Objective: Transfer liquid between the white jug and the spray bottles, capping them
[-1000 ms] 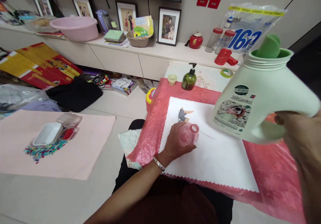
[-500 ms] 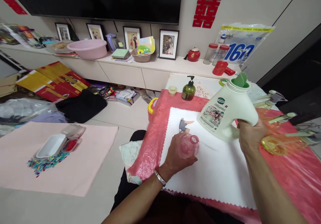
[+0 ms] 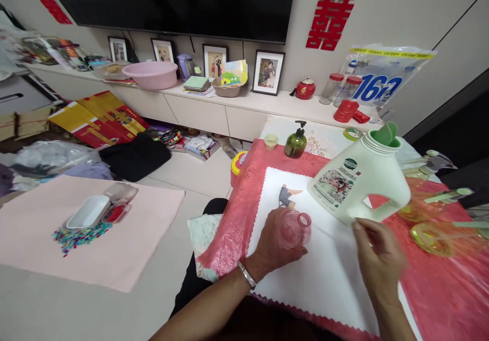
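My left hand is wrapped round a clear pink plastic bottle, held upright over the white scallop-edged sheet. The bottle's mouth is uncapped. A large pale green detergent jug with a looped handle and a green spout stands at the sheet's far right edge. Just in front of that handle is my right hand, off the jug, its fingers loosely curled and partly blurred, with nothing visible in them. Part of a printed figure shows on the sheet beyond my left hand.
Several spray bottles with yellow liquid stand at the right on red plastic film. A green pump bottle and a small pale cup are at the back. On the left, a pink mat bears a white tray and colourful bits.
My right hand has let go of the jug's handle and drawn back towards me. The left hand still holds the pink bottle. The camera view has shifted slightly left.
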The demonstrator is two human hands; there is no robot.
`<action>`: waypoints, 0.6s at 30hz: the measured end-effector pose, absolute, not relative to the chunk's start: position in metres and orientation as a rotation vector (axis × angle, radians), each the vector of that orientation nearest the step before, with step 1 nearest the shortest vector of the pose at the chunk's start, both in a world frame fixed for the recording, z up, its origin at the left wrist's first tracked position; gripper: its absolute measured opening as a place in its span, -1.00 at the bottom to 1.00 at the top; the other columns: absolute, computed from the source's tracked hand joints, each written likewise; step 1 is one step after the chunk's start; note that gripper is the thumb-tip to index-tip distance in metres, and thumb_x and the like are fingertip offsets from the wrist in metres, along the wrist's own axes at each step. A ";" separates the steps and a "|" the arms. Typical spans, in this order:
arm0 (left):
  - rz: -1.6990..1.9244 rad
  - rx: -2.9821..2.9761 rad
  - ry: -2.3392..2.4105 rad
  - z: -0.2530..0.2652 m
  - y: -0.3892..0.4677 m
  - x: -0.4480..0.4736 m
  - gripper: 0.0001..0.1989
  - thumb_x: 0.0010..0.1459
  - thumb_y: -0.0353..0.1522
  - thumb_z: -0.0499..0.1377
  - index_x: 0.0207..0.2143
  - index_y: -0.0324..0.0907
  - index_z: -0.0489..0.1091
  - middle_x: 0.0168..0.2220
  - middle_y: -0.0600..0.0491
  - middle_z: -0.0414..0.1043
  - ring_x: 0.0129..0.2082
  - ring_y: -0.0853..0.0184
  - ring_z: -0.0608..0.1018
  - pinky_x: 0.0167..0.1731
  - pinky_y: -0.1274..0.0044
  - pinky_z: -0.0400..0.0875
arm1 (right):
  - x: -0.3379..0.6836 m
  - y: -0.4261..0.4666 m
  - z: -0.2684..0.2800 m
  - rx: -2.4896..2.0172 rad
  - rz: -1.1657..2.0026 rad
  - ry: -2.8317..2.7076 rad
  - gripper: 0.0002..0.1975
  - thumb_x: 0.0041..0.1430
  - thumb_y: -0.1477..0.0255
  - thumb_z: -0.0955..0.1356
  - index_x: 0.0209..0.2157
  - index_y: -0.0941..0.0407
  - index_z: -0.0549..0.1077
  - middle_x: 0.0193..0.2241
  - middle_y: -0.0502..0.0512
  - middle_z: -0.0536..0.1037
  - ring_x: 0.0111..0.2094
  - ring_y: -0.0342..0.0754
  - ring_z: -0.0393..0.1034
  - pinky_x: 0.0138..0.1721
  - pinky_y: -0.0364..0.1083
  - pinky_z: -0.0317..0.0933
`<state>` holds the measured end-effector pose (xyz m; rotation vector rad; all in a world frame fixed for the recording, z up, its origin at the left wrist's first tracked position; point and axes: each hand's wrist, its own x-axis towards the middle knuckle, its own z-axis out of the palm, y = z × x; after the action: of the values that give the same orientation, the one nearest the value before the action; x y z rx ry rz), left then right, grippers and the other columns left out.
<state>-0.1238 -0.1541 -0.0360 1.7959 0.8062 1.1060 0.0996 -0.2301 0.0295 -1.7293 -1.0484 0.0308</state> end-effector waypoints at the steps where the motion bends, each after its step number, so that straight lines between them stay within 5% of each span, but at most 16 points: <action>1: 1.108 1.799 0.811 -0.036 -0.154 -0.124 0.03 -0.18 -0.03 0.50 0.29 0.05 0.12 0.20 -0.12 0.36 0.18 -0.12 0.48 0.20 0.01 0.41 | 0.094 -0.223 0.028 -1.715 0.149 -1.176 -0.58 0.21 0.02 0.41 -0.22 0.12 0.58 -0.23 0.16 0.54 -0.23 0.01 0.46 -0.14 -0.01 0.38; 9: 1.115 1.737 0.837 -0.034 -0.156 -0.123 -0.01 -0.24 -0.15 0.52 0.23 -0.07 0.18 0.15 -0.14 0.38 0.14 -0.12 0.50 0.17 0.02 0.44 | 0.079 -0.126 0.011 -1.628 0.792 -1.776 -0.67 0.21 0.16 0.38 -0.20 0.10 0.62 -0.18 0.12 0.56 -0.26 -0.07 0.46 -0.19 -0.07 0.34; 18: 1.091 1.696 0.867 -0.027 -0.156 -0.122 -0.04 -0.28 -0.26 0.52 0.20 -0.09 0.22 0.14 -0.14 0.40 0.14 -0.11 0.50 0.18 0.02 0.44 | 0.079 -0.097 0.001 -1.733 1.031 -1.914 -0.69 0.32 0.25 0.46 -0.29 0.23 0.47 -0.33 0.03 0.46 -0.31 -0.17 0.35 -0.16 -0.13 0.33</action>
<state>-0.1220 -0.1561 -0.0270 1.6964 0.8671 1.0910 0.0785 -0.0968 0.0014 -1.7330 -1.9137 1.0312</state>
